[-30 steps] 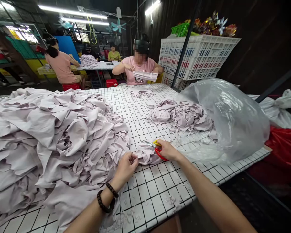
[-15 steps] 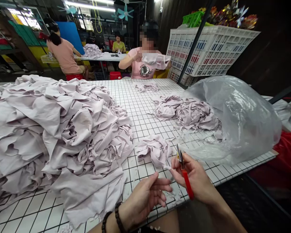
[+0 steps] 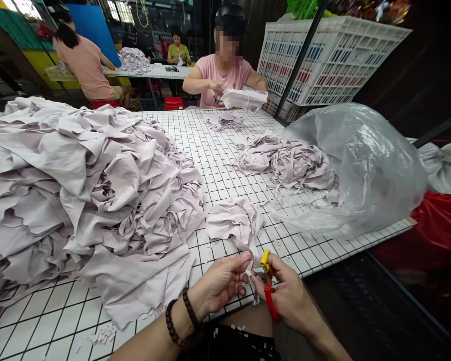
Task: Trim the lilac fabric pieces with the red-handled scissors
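Observation:
My right hand is closed around small thread snips with a red handle and a yellow tip, held at the table's near edge. My left hand, beaded bracelets on its wrist, pinches a thin pale fabric strip against the blades. The strip hangs from a small crumpled piece of lilac cloth lying on the gridded white table just beyond my hands. A large heap of the same lilac cloth fills the left half of the table.
A clear plastic bag lies at the right with a pile of cut lilac pieces beside it. A person in pink works cloth at the far end. White crates are stacked behind. Snippets litter the near edge.
My hands pulled back from the small cloth piece to the table's near edge. My left hand went from open to pinching the strip at the snips.

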The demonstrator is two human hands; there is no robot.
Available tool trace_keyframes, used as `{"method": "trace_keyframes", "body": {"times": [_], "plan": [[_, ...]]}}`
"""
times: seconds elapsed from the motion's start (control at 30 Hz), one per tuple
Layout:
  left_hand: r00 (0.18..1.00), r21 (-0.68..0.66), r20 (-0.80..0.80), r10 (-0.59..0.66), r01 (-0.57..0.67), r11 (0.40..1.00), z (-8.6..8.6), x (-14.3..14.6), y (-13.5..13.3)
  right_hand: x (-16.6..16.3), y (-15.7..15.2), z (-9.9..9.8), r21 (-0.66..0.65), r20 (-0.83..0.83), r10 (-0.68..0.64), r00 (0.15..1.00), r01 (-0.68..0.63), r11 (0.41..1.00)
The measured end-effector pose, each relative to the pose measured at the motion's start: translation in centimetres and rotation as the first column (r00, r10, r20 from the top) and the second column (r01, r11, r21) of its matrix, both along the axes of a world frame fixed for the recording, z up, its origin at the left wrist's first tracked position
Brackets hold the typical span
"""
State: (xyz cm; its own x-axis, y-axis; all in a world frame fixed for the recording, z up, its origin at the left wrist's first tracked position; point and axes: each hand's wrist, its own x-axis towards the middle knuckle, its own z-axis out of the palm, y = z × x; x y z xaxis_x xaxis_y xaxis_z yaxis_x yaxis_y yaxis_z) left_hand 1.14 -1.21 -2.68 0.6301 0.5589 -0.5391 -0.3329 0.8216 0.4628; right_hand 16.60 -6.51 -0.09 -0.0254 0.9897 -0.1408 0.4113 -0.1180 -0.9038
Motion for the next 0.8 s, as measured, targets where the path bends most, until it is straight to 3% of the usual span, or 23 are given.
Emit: {"method": "trace_keyframes", "body": {"times": [0.1,0.23,0.3,0.43,0.53,0.6,0.67,0.8], "plan": [[0.997,0.144,-0.059,-0.057,0.065,0.987,-0.4,0.1,0.4,0.6,0.0,0.1,-0.027,-0.041,0.041,0.998,-0.042,0.999],[0.989,0.303,-0.144,-0.031,0.074,0.95,-0.1,-0.2,1.1,2.4,1.2,0.0,0.017,-0.119,-0.095,0.988,0.098,0.995],[0.99,0.287,-0.138,-0.04,0.078,0.955,0.2,-0.4,1.2,2.9,2.3,-0.3,0.04,-0.093,-0.086,0.992,0.09,0.995],[0.997,0.203,-0.07,-0.038,0.052,0.978,0.3,-0.7,0.9,2.4,4.4,-0.8,0.005,-0.009,0.058,0.998,-0.058,0.998],[0.991,0.273,-0.132,-0.018,0.054,0.96,0.1,-1.0,0.7,1.7,5.5,-0.5,0.063,0.055,0.038,0.998,-0.042,0.997],[0.966,0.434,-0.257,0.016,0.101,0.895,0.2,-1.2,0.7,1.3,6.0,0.1,0.114,0.082,0.025,0.996,-0.034,0.993],[0.92,0.594,-0.385,0.076,0.184,0.783,0.6,-1.4,0.8,1.2,6.3,0.6,0.159,0.098,0.011,0.995,-0.027,0.987],[0.873,0.758,-0.46,0.163,0.29,0.585,1.6,-1.9,1.2,1.0,6.1,0.8,0.208,0.078,-0.037,0.996,0.02,0.978]]}}
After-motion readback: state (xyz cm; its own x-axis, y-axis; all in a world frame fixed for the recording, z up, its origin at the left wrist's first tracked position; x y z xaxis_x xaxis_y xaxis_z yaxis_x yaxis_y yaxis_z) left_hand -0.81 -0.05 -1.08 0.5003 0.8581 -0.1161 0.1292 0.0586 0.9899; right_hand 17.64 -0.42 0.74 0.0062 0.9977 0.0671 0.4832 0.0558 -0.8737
